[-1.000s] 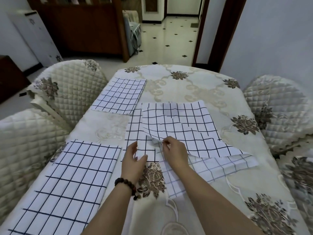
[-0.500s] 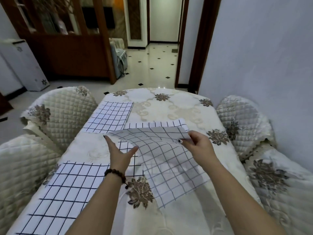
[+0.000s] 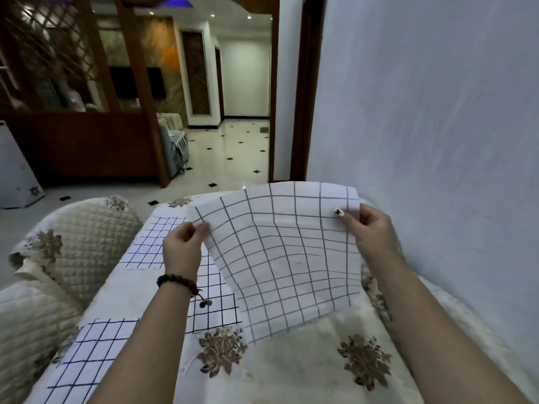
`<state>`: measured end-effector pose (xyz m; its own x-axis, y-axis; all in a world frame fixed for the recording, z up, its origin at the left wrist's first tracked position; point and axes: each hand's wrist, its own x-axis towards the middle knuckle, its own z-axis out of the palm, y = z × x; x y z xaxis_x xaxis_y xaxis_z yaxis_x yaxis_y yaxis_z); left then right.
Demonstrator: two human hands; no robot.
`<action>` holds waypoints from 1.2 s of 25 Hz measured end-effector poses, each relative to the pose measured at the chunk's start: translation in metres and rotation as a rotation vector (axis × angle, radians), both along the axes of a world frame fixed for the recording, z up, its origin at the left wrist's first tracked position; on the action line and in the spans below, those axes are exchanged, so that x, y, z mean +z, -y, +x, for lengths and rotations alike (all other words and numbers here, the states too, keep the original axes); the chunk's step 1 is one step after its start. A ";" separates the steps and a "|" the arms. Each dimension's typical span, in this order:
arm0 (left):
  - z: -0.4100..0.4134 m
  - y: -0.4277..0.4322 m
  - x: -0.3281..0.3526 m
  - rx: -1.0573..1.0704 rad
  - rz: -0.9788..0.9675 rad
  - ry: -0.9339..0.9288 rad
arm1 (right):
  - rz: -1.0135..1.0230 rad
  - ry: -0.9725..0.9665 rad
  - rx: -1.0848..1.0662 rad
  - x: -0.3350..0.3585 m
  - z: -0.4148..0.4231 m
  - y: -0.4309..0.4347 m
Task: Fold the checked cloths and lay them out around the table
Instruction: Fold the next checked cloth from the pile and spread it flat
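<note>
I hold one white checked cloth (image 3: 287, 258) spread in the air above the table, its lower edge hanging near the tabletop. My left hand (image 3: 182, 249) pinches its upper left corner and my right hand (image 3: 372, 231) pinches its upper right corner. Under it another checked cloth (image 3: 215, 301) lies flat in the middle of the table, partly hidden. A folded checked cloth (image 3: 153, 243) lies at the far left of the table. A second folded one (image 3: 87, 354) lies at the near left edge.
The table (image 3: 306, 368) wears a cream cover with brown flowers. Quilted chairs (image 3: 75, 237) stand along its left side, and another chair (image 3: 376, 287) is on the right against the pale wall (image 3: 437, 126). A tiled hallway (image 3: 233, 153) opens beyond.
I lifted the top cloth off the table, my hands moved apart to its two upper corners, and it is now spread in the air. My view tilted upward.
</note>
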<state>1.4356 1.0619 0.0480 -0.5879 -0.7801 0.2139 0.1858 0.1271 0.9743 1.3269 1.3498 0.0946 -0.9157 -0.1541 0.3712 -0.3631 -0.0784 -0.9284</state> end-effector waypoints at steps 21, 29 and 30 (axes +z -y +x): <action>0.166 -0.032 0.161 -0.123 -0.189 -0.292 | -0.096 -0.182 -0.007 0.105 0.136 -0.072; 0.143 -0.019 0.149 -0.100 -0.179 -0.199 | -0.065 -0.171 0.028 0.096 0.107 -0.053; 0.137 -0.016 0.142 -0.109 -0.170 -0.179 | -0.058 -0.148 0.031 0.089 0.101 -0.052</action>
